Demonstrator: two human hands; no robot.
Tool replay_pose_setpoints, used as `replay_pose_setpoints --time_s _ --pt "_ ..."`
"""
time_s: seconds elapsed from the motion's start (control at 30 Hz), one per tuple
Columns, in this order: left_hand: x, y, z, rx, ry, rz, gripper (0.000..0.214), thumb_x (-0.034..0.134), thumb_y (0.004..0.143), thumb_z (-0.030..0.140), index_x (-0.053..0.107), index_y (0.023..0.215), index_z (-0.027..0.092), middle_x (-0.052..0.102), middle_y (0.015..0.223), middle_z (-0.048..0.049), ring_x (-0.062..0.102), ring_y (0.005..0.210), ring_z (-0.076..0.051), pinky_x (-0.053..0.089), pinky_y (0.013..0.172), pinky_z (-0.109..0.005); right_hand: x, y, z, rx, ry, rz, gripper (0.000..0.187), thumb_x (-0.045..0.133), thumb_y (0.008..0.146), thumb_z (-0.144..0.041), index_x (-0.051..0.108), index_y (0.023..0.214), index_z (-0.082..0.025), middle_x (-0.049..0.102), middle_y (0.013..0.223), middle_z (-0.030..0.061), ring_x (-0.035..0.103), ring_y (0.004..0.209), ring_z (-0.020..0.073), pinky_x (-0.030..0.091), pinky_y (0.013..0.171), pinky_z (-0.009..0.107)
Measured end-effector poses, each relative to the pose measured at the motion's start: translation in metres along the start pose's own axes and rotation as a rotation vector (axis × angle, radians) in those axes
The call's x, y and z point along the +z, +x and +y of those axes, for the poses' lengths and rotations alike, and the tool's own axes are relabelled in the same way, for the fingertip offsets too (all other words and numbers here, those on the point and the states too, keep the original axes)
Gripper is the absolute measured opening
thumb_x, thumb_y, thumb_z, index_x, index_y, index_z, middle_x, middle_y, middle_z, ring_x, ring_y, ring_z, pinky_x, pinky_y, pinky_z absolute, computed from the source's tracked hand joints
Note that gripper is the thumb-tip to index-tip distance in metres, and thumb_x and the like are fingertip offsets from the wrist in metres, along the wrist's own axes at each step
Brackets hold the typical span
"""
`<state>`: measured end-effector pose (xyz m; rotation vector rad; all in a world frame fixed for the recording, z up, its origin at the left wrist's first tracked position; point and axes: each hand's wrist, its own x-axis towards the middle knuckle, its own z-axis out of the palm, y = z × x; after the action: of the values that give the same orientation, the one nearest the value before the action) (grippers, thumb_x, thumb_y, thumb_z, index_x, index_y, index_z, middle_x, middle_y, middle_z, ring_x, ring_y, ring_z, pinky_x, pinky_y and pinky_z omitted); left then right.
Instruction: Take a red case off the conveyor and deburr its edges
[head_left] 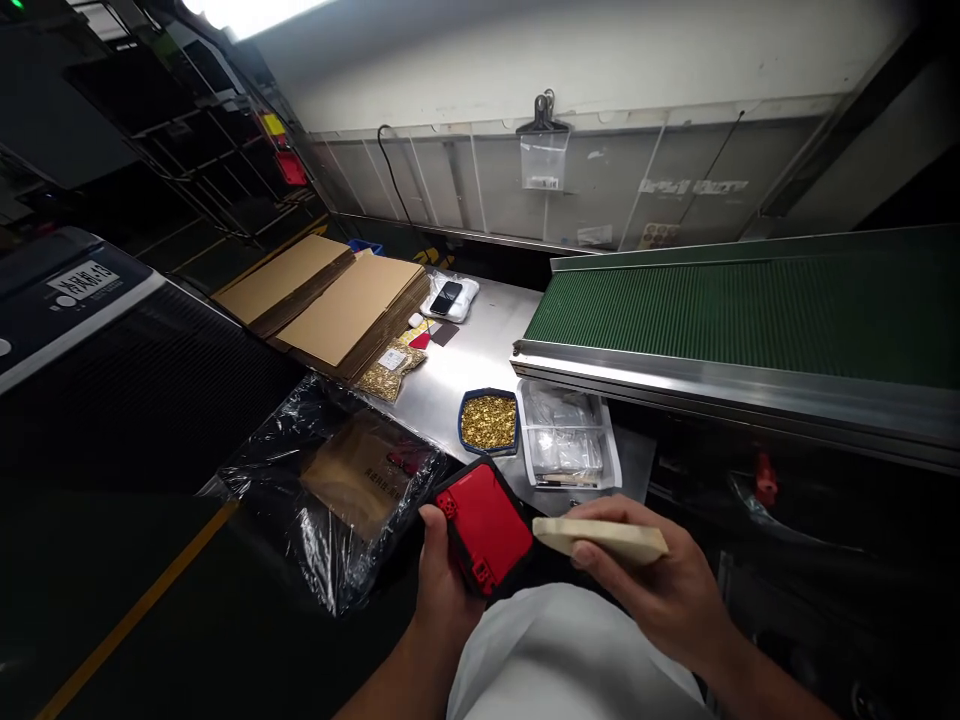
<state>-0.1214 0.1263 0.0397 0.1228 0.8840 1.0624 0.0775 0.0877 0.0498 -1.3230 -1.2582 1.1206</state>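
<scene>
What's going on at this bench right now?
The person's left hand holds a red panel in a black frame; the right hand holds a flat cream block beside it. Ahead on the steel table sit a blue tray of small gold parts, a clear tray of bags and stacked flat cardboard. A green conveyor runs along the right.

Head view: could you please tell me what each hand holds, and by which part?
The left hand holds the red case by its lower left edge; the right hand grips the pale flat block at its right end.
</scene>
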Motion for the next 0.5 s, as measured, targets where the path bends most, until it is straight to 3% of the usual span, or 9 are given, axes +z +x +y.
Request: replay_pose_setpoints --time_s 0.1,0.23,0.4,0.5 --pt "-0.001 -0.003 0.001 0.005 0.005 -0.031 0.077 0.077 0.058 0.076 0.074 0.098 0.011 0.076 0.092 -0.0159 0.071 0.097 -0.037 0.057 0.092 -0.047 0.014 0.001 -0.02 -0.182 -0.065 -0.018 0.014 0.072 0.082 -0.024 0.068 0.095 -0.028 0.071 0.088 0.0013 0.067 0.078 0.0162 0.056 0.066 0.027" --pt "-0.006 -0.006 0.0 0.017 0.009 -0.06 0.078 0.066 0.069 0.079 0.073 0.102 0.009 0.075 0.099 -0.0172 0.071 0.095 -0.034 0.059 0.088 -0.043 0.028 0.002 -0.021 -0.299 -0.118 -0.075 0.027 0.071 0.082 -0.018 0.069 0.107 -0.03 0.071 0.09 0.0014 0.067 0.08 0.016 0.057 0.068 0.029" --pt "-0.014 -0.007 -0.007 -0.017 -0.009 -0.043 0.081 0.072 0.06 0.08 0.073 0.096 0.008 0.074 0.091 -0.0164 0.065 0.11 -0.04 0.056 0.096 -0.047 0.039 0.011 -0.03 -0.296 -0.108 -0.171 0.024 0.072 0.082 -0.02 0.071 0.105 -0.029 0.07 0.091 0.001 0.067 0.08 0.015 0.057 0.068 0.028" --pt "-0.015 -0.008 -0.01 0.027 -0.006 -0.072 0.076 0.074 0.062 0.076 0.073 0.097 0.009 0.074 0.098 -0.0159 0.062 0.115 -0.039 0.054 0.098 -0.048 0.042 0.017 -0.032 -0.289 -0.115 -0.163 0.018 0.071 0.083 -0.022 0.071 0.099 -0.028 0.07 0.088 0.0006 0.066 0.079 0.0151 0.055 0.069 0.029"
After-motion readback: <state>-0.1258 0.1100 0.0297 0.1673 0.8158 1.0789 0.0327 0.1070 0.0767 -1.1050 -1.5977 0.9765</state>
